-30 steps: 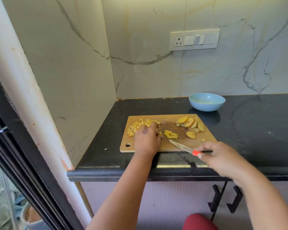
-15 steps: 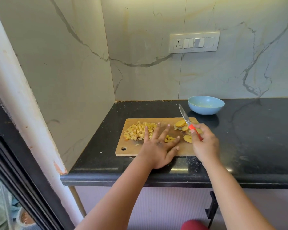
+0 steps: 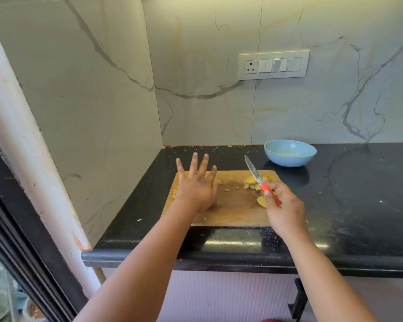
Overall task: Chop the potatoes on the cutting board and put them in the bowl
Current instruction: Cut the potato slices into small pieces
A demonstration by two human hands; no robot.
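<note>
— Two hands over the cutting board [image 3: 233, 212]?
— Yes. Left hand [image 3: 197, 190] spread flat, fingers straight and fanned, holding nothing, above the board's left end.
— Anything under it?
— Small yellow potato cubes [image 3: 174, 192] peeking out at its left edge; most of the pile hidden by the palm. Cannot tell whether touched or only covered.
— And the right hand [image 3: 285, 210]?
— Curled round the orange handle of a knife [image 3: 254, 173], blade tilted up and away, tip pointing toward the back wall, lifted clear of the board.
— Uncut pieces?
— Potato slices [image 3: 251, 180] heaped at the board's right end, just beside and partly behind the blade and knuckles. Another slice [image 3: 261, 201] nearer the front, right by the thumb. A couple of stray bits [image 3: 226, 189] on the bare brown middle.
— Bowl?
— Light blue bowl [image 3: 290, 153], on the black counter [image 3: 358, 194] behind the board's right corner, near but apart from it. No potato visible inside.
— Board placement?
— Flat on the counter, near the front edge, close to the corner with the marble wall [image 3: 98, 112]. Switch panel [image 3: 273, 65] on the back wall above the bowl.
</note>
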